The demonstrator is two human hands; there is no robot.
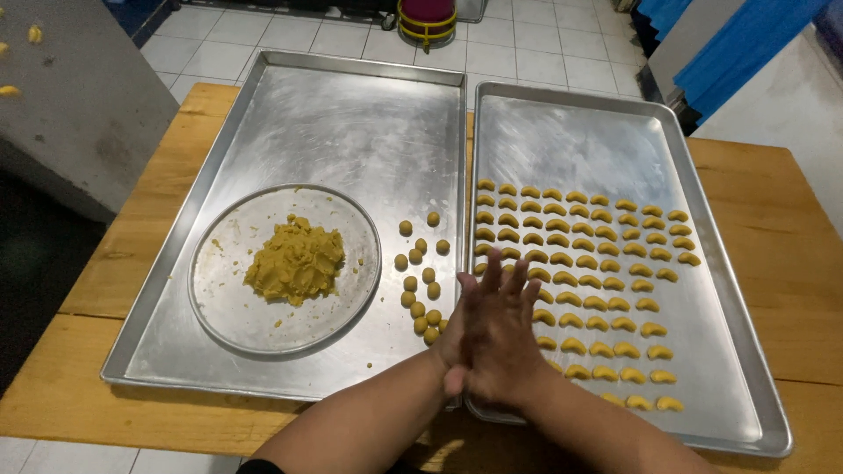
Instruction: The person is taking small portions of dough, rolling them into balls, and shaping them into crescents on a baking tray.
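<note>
Dough, if any is being worked, is hidden between the palms: the right hand (499,338) lies flat over the left hand (455,347), fingers straight and pressed together above the seam where the two trays meet, so I cannot tell what the grip holds. Just left of the hands, small dough balls (420,281) sit loose on the left tray (351,114), touching nothing but the metal. Further left on that tray rests a round plate (228,312) with a dough lump (295,262) in its middle. The right tray (597,140) carries neat rows of crescents (584,263) over its near half; the hands cover part of the lower left rows. Both trays lie side by side on the wooden desk (773,237).
</note>
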